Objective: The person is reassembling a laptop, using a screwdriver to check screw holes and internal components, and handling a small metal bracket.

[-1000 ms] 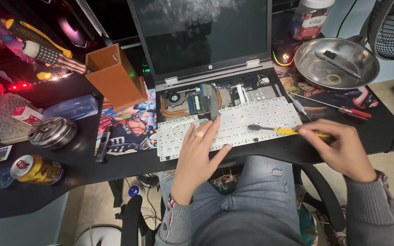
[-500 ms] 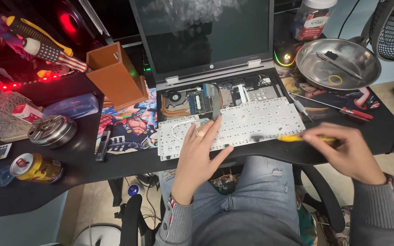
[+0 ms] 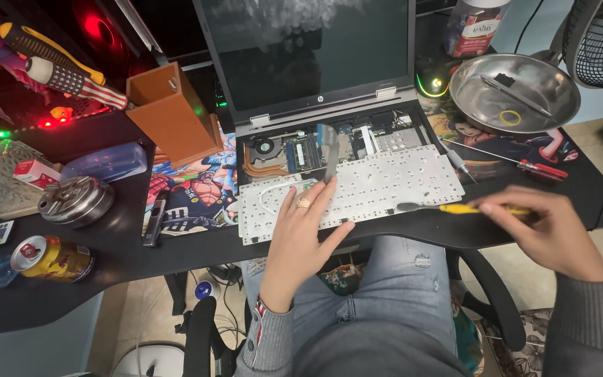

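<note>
Laptop teardown, mid-stage: nearest the camera, the left hand (image 3: 301, 241) lies palm-down w/ fingers spread on the front half of the detached keyboard (image 3: 357, 192), a ring showing on one finger, while the right hand (image 3: 553, 230) pinches the yellow-handled screwdriver (image 3: 455, 208), its dark shaft pointing left at the keyboard's lower right edge. The keyboard is flipped underside-up, white backing showing, and rests over the palm-rest area of the laptop (image 3: 315, 105) at the desk (image 3: 127, 258) front. Behind it the opened bay shows the fan (image 3: 265, 148), copper heat pipe and memory module, so the cover stage looks done. A grey ribbon cable (image 3: 329, 150) appears to rise from keyboard to board, likely not yet unplugged; hard to confirm, pic blurs there. Further back, right, a metal parts tray (image 3: 525, 108) holds a few small items, a red-handled screwdriver (image 3: 525, 164) beside it. Judged approx. halfway: keyboard freed, inner parts untouched.
</note>
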